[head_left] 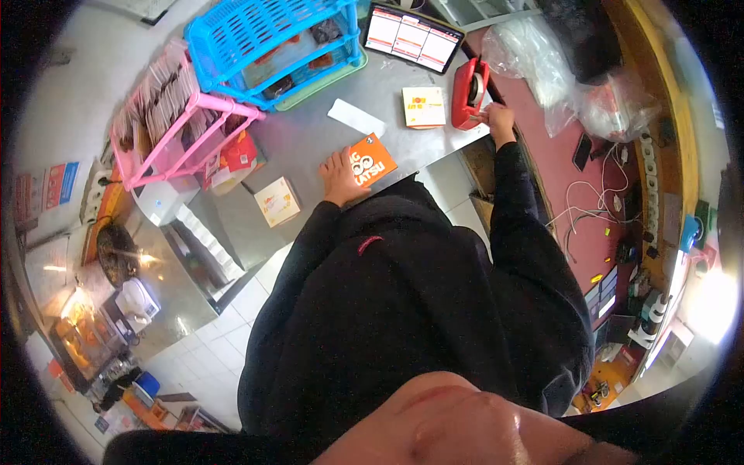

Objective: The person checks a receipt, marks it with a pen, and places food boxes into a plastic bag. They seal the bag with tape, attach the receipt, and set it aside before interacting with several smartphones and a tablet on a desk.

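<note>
An orange takeaway box (pixel 376 161) with large white and black lettering lies near the counter's edge, close to my body. My left hand (pixel 339 177) grips its left side, with the fingers along the edge and over the top. At the right stands a red tape dispenser (pixel 465 97) with a roll of tape in it. My right hand (pixel 500 122) is at the near right end of this dispenser, fingers closed together; what they pinch is too small to make out. A white printed box (pixel 424 107) sits just left of the dispenser, and another white box (pixel 277 202) lies left of my left hand.
On the steel counter (pixel 310 128) stand a blue plastic rack (pixel 256 39), a pink rack (pixel 186 139) full of packets and a tablet (pixel 413 39). A white paper strip (pixel 356 118) lies mid-counter. Plastic bags (pixel 535 66) and cables (pixel 597 198) lie on a red surface at right.
</note>
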Available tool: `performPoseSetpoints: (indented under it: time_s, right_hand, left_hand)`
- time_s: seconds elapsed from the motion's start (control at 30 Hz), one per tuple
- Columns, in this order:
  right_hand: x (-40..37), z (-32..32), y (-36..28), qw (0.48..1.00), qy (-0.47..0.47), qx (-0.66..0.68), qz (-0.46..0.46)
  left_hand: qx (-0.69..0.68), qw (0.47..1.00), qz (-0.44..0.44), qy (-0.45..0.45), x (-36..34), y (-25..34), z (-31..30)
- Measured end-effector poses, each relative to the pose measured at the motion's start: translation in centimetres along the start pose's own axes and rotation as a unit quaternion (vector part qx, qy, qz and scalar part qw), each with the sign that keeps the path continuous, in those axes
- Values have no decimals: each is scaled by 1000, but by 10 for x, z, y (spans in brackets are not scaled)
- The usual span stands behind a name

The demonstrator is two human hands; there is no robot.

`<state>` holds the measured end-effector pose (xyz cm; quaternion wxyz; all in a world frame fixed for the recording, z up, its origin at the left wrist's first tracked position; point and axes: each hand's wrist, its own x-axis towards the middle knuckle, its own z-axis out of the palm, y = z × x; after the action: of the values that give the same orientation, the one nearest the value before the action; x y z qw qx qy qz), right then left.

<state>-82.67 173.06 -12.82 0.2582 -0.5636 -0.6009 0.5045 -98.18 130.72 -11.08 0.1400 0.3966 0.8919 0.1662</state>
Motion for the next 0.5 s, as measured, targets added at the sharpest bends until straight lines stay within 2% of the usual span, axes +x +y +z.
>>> performPoseSetpoints:
  time_s: [0.03, 0.07, 0.1, 0.17, 0.2, 0.27, 0.3, 0.37, 0.43, 0.47, 0.5]
  right_hand:
    - [8, -5, 3, 979, -92, 121, 133]
    - [15, -6, 8, 918, -182, 237, 260]
    - [23, -1, 18, 917, -158, 248, 269]
    - [-19, 6, -26, 954, -72, 196, 216]
    - [-34, -1, -22, 954, -68, 196, 218]
    - [-62, -11, -18, 997, -25, 6, 70]
    - [-81, -11, -19, 994, -1, -63, 86]
    - [-121, -10, -17, 984, 1, 57, 171]
    - [-115, -6, 16, 985, -8, 49, 167]
    - [-107, -5, 28, 993, -10, -36, 113]
    - [-98, -9, 39, 993, -11, -37, 114]
  left_hand:
    - [12, 1000, -6, -2, 0, 0, 1]
    - [23, 1000, -13, -6, -1, -1, 3]
    - [23, 1000, -8, -7, 0, 0, 1]
    - [15, 1000, -16, -17, 0, 1, 0]
    - [14, 1000, -13, -20, 0, 2, 0]
    - [23, 999, -24, -33, 1, 2, 0]
    - [23, 999, -25, -32, 3, 2, 1]
    - [15, 999, -34, -12, -1, 1, 6]
    - [-2, 999, -36, -26, 0, 1, 2]
    - [-19, 998, -39, -35, 2, 2, -2]
    - [-19, 998, -40, -36, 2, 2, -6]
